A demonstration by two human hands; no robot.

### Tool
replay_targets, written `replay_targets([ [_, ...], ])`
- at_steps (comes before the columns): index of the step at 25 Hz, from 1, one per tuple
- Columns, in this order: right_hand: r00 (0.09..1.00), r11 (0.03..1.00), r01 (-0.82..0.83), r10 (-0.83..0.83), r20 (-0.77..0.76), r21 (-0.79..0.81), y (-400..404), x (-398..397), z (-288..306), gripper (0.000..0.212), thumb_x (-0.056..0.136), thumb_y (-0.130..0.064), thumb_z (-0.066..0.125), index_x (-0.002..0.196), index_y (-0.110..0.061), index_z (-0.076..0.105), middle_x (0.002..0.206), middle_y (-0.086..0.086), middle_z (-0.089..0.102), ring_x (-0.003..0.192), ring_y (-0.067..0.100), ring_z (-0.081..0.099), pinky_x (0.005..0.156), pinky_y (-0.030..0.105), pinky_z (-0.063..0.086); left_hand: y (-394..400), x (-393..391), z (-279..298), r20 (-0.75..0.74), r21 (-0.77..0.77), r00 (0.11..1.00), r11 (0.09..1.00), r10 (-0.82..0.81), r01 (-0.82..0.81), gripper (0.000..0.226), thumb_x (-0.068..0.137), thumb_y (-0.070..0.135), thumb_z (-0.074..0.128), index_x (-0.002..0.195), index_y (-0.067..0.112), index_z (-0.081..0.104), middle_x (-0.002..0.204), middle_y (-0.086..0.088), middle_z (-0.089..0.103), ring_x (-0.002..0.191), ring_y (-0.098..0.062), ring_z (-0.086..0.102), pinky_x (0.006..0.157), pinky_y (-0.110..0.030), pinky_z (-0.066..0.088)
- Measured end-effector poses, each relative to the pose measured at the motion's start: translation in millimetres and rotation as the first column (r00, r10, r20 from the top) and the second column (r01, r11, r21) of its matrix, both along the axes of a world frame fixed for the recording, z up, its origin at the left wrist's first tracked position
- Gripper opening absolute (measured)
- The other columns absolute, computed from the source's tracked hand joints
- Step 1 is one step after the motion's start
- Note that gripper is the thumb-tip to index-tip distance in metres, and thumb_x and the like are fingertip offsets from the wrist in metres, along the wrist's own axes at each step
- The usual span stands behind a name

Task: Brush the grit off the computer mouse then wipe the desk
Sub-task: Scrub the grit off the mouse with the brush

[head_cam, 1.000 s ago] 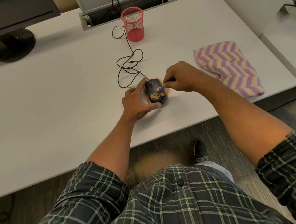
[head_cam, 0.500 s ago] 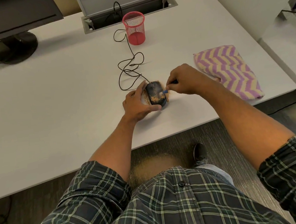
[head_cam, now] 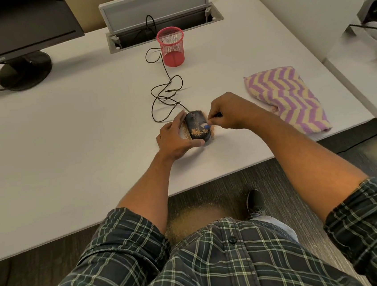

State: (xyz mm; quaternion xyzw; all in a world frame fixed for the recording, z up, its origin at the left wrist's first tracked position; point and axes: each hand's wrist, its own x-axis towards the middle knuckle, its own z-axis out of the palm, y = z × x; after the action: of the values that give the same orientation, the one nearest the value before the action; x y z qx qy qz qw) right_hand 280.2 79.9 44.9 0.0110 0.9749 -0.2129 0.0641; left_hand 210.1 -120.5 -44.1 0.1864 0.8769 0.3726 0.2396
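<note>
Head view: right hand [head_cam: 230, 111] pinches brush [head_cam: 206, 125], handle mostly hidden; left hand [head_cam: 174, 137] grips mouse [head_cam: 197, 125].

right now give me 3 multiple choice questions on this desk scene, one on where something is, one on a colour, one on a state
1. Where does the striped cloth lie?
A. to the right of the mouse
B. under the monitor
C. inside the mesh cup

2. What colour is the mesh cup?
A. green
B. red
C. white

3. What is the state of the mouse?
A. brushed clean
B. flipped upside down
C. grit on it

Answers:
1. A, it lies flat on the desk beyond the right hand.
2. B, its mesh wall and base are red.
3. C, tan grains sit on its rear while the left hand steadies it and the brush touches it.
</note>
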Motion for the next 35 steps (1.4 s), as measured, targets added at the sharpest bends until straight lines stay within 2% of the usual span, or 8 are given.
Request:
replay_targets([
  [7,0.999,0.994,0.03,-0.025,-0.043,0.103,-9,-4,2,0.021,0.095,-0.027,0.063,0.101,-0.015,0.078,0.094,0.002,0.067,0.081,0.017,0.053,0.069,0.03,0.04,0,1,0,0.009,0.006,1.0,1.0,0.001,-0.001,0.123,0.048,0.068,0.078,0.159,0.047,0.028,0.155,0.008,0.044,0.146,-0.021,0.029,0.118,-0.043,0.019],
  [12,1.0,0.998,-0.025,0.025,0.015,0.065,-12,-3,7,0.018,0.091,-0.024,0.068,0.1,-0.014,0.079,0.08,-0.006,0.065,0.069,0.011,0.054,0.059,0.023,0.034,0,-1,-2,-0.002,-0.004,1.0,1.0,0.004,-0.004,0.125,0.048,0.069,0.078,0.159,0.046,0.027,0.156,0.004,0.044,0.146,-0.022,0.03,0.118,-0.044,0.021],
  [17,0.999,1.0,0.023,-0.023,0.038,0.02,-1,0,6,0.016,0.089,-0.021,0.069,0.096,-0.013,0.08,0.086,0.0,0.074,0.074,0.017,0.065,0.068,0.035,0.055,1,0,0,0.002,-0.015,1.0,1.0,-0.002,0.002,0.125,0.05,0.066,0.078,0.161,0.044,0.026,0.157,0.003,0.042,0.147,-0.023,0.029,0.116,-0.042,0.021],
  [21,0.992,0.995,0.1,-0.101,-0.07,-0.008,-1,-1,2,0.016,0.09,-0.019,0.067,0.096,-0.013,0.08,0.089,0.0,0.074,0.076,0.016,0.063,0.066,0.029,0.047,0,1,0,0.004,-0.014,1.0,1.0,0.0,0.0,0.124,0.05,0.066,0.078,0.161,0.044,0.026,0.157,0.002,0.043,0.146,-0.024,0.029,0.117,-0.043,0.021],
  [25,0.996,0.999,0.047,-0.045,0.079,-0.023,-1,1,1,0.013,0.087,-0.021,0.072,0.095,-0.014,0.08,0.084,0.0,0.074,0.073,0.017,0.066,0.064,0.029,0.053,0,1,1,-0.006,-0.021,1.0,1.0,-0.004,0.004,0.124,0.051,0.066,0.078,0.161,0.042,0.026,0.157,0.003,0.042,0.146,-0.024,0.03,0.118,-0.044,0.022],
  [28,0.995,0.995,0.09,-0.091,-0.035,-0.037,2,1,1,0.013,0.087,-0.018,0.07,0.093,-0.013,0.08,0.085,0.001,0.075,0.074,0.019,0.066,0.067,0.03,0.053,0,1,1,0.002,-0.024,1.0,1.0,0.005,-0.005,0.123,0.051,0.066,0.078,0.16,0.045,0.026,0.157,0.003,0.043,0.147,-0.023,0.03,0.121,-0.045,0.023],
  [32,0.999,0.998,0.031,-0.03,0.021,-0.054,-1,4,1,0.013,0.087,-0.021,0.072,0.093,-0.013,0.08,0.081,0.0,0.074,0.072,0.02,0.066,0.066,0.033,0.055,1,1,2,0.0,-0.016,1.0,1.0,0.007,-0.007,0.122,0.051,0.065,0.078,0.16,0.044,0.026,0.157,0.004,0.043,0.147,-0.023,0.03,0.119,-0.044,0.022],
  [35,0.996,0.995,0.075,-0.079,-0.05,-0.062,-3,2,0,0.015,0.089,-0.022,0.07,0.095,-0.013,0.08,0.085,0.001,0.074,0.074,0.02,0.066,0.068,0.032,0.053,0,2,2,0.006,-0.007,1.0,1.0,0.009,-0.009,0.122,0.051,0.064,0.079,0.16,0.046,0.026,0.157,0.005,0.043,0.146,-0.022,0.029,0.118,-0.042,0.02],
])
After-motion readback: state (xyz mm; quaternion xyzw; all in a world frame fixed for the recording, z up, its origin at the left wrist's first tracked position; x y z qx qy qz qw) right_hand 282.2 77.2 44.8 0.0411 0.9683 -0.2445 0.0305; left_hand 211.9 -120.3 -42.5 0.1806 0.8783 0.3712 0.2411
